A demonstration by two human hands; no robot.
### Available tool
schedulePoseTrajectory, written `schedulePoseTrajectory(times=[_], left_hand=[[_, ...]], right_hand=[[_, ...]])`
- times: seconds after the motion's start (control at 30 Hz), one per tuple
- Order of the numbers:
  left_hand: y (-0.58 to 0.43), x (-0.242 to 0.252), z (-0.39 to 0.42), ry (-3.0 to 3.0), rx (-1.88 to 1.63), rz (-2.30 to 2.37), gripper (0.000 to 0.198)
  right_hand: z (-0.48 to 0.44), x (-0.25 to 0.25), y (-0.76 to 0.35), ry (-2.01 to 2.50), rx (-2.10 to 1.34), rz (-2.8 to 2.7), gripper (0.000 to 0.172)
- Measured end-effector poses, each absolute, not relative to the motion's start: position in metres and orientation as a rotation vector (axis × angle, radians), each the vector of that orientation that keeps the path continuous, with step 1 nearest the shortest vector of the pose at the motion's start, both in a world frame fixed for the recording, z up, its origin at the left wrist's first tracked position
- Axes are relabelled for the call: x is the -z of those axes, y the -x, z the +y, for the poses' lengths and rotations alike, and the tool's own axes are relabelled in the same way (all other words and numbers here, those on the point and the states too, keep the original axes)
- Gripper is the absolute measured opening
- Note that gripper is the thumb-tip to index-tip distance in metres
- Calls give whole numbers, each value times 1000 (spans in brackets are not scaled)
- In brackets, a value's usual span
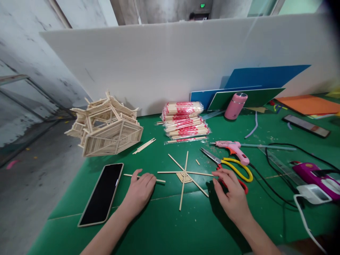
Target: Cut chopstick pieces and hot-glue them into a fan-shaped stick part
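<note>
One star (185,172) of three crossed sticks lies mid-table, short pieces (185,180) packed toward its six o'clock. At nine, the left hand (142,187) drapes bent fingers over one stick (160,181); I can't tell if they grip it. At three, the right hand (231,187) has thumb and forefinger slightly parted by a star tip, apparently holding nothing. Two phones (102,194), at eight and two, share the green table (164,226). Red print on the packets (186,124) at twelve is unreadable.

Here's the green bench (164,233), a pale board (143,60) standing behind it, blotchy white wall (23,32) at left, grey floor (26,198) below, a small sign (202,5) glowing green beyond.
</note>
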State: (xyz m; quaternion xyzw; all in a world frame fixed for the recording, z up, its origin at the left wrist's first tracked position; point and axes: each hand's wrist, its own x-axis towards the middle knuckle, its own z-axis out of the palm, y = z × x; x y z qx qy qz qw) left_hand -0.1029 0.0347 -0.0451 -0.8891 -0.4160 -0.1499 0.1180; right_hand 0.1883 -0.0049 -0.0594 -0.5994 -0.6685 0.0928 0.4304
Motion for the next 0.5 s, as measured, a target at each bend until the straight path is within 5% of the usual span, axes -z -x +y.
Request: schedulePoseTrajectory(times=[0.5], left_hand=[[31, 10, 10, 2673, 1414, -1921, 14]], right_hand=[[30, 54, -278, 2012, 50, -1451, 25]])
